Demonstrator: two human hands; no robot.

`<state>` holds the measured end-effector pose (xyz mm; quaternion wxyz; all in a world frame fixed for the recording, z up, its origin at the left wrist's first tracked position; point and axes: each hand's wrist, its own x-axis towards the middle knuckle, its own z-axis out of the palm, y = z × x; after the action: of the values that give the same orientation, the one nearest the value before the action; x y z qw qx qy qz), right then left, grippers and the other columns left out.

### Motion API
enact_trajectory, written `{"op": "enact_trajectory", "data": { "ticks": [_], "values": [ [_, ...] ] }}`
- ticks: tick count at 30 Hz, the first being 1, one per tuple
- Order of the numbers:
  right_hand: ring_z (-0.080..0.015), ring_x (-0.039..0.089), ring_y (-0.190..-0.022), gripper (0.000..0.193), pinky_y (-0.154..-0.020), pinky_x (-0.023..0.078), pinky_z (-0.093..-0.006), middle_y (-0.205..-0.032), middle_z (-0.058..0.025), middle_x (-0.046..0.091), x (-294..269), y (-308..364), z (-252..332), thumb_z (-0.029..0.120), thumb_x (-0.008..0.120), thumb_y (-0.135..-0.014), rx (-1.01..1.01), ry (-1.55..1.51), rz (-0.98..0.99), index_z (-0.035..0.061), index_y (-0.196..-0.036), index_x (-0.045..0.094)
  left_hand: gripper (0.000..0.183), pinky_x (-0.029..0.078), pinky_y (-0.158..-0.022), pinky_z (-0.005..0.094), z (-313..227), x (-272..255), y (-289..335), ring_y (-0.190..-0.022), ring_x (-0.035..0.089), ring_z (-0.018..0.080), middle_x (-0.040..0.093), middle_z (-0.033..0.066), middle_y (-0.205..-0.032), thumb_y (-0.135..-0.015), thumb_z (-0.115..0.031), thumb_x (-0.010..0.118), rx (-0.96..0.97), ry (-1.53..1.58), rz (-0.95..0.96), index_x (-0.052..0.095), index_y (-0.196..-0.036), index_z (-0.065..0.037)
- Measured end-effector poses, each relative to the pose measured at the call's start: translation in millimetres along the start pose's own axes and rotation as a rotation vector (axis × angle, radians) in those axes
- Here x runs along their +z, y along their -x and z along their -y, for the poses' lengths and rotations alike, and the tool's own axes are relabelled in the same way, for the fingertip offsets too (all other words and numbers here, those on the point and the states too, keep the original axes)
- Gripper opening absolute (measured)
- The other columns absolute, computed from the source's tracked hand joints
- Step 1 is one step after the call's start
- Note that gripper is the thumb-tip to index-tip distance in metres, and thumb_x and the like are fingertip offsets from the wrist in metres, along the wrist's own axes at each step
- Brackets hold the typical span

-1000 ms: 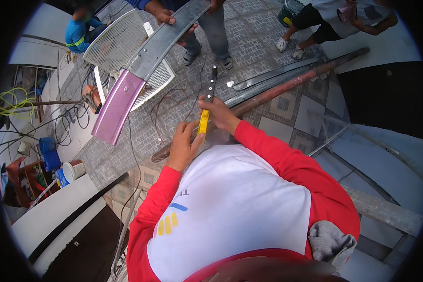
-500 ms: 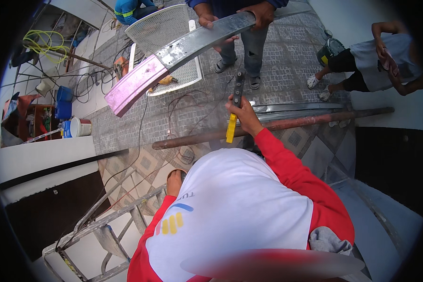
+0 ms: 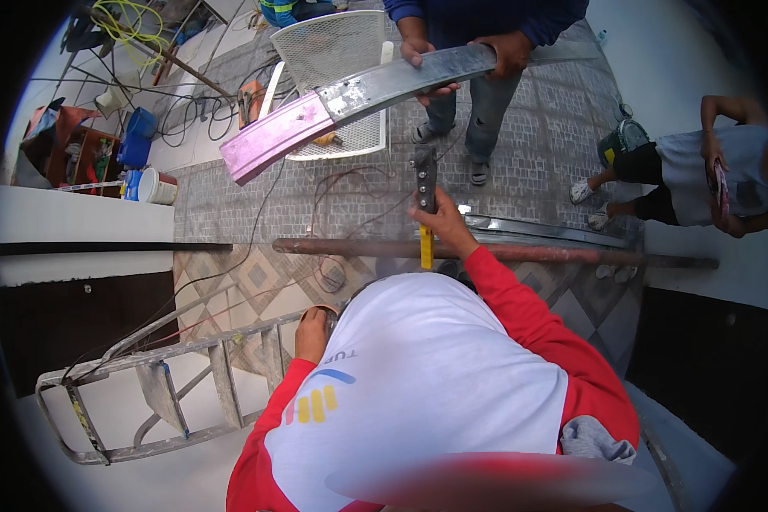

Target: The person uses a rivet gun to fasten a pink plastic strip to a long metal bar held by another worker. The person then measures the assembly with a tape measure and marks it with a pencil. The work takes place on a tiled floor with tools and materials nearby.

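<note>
- Right hand (image 3: 439,224): clamped round yellow-handled tool (image 3: 424,200), head up, above the rusty pipe (image 3: 486,253).
- Left hand (image 3: 313,333): closed on ladder (image 3: 171,354) below pipe, apparently for support.

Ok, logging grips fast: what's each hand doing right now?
Left hand: closed on the ladder rail.
Right hand: closed on a yellow-handled tool.

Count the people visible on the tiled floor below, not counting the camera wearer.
2 clearly: one person at top centre holding a long metal channel, another person at right. A third is barely visible at the top edge.
</note>
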<state>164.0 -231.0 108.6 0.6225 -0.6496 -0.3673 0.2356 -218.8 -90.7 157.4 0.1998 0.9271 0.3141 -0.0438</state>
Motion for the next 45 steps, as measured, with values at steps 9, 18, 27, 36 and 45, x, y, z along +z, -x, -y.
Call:
{"op": "enact_trajectory", "data": {
  "ticks": [9, 18, 27, 36, 45],
  "values": [
    [-0.0075, 0.051, -0.085, 0.04, -0.075, 0.046, -0.0259, -0.094, 0.0025, 0.054, -5.6, 11.8, 29.8, 0.018, 0.078, -0.09, 0.312, -0.117, -0.017, 0.0049, -0.121, 0.056, 0.009, 0.058, -0.076, 0.0457, -18.6, -22.6, 8.0, -0.087, 0.071, 0.0393, 0.07, 0.0214, -0.104, -0.088, -0.003, 0.065, -0.131, 0.236, 0.099, 0.061, -0.095, 0.001],
    [-0.0066, 0.053, -0.087, 0.056, -0.076, 0.048, -0.0255, -0.099, 0.0015, 0.058, -1.8, 11.6, 27.5, 0.012, 0.079, -0.088, 0.113, 0.115, -0.112, 0.0025, -0.135, 0.051, 0.006, 0.06, -0.095, 0.036, -161.0, -99.0, -142.7, -0.108, 0.071, 0.024, 0.071, 0.0207, -0.115, -0.105, -0.003, 0.055, 0.341, 1.363, -0.304, 0.052, -0.11, -0.001],
    [-0.0072, 0.053, -0.085, 0.059, -0.073, 0.048, -0.025, -0.098, 0.0018, 0.057, -19.5, 9.7, 57.0, 0.014, 0.08, -0.087, 0.117, 0.131, -0.16, 0.0025, -0.137, 0.051, 0.008, 0.058, -0.087, 0.027, -222.8, -113.6, -186.5, -0.095, 0.07, 0.0119, 0.076, 0.0133, -0.109, -0.103, -0.007, 0.063, 0.504, 1.187, -0.348, 0.06, -0.107, 0.0],
    [-0.0368, 0.051, -0.128, 0.083, -0.106, 0.042, -0.0475, -0.136, -0.0241, 0.052, -32.2, 1.2, 58.7, 0.051, 0.075, -0.09, 0.27, 0.06, -0.032, -0.0044, -0.144, 0.045, 0.007, 0.059, -0.089, 0.0292, -236.8, -111.9, -204.8, -0.097, 0.072, 0.015, 0.076, 0.0149, -0.11, -0.103, -0.005, 0.061, 0.508, 1.365, -0.34, 0.06, -0.107, 0.0],
    [-0.0101, 0.059, -0.095, 0.053, -0.083, 0.05, -0.0283, -0.105, -0.0018, 0.063, -34.5, -11.8, 71.0, 0.019, 0.078, -0.091, 0.228, -0.016, -0.115, 0.0044, -0.134, 0.053, 0.007, 0.056, -0.078, 0.0246, -243.6, -116.3, -217.8, -0.088, 0.071, 0.0094, 0.078, 0.0102, -0.103, -0.098, 0.002, 0.065, 0.546, 1.059, -0.489, 0.062, -0.103, -0.001]
  ]
}}
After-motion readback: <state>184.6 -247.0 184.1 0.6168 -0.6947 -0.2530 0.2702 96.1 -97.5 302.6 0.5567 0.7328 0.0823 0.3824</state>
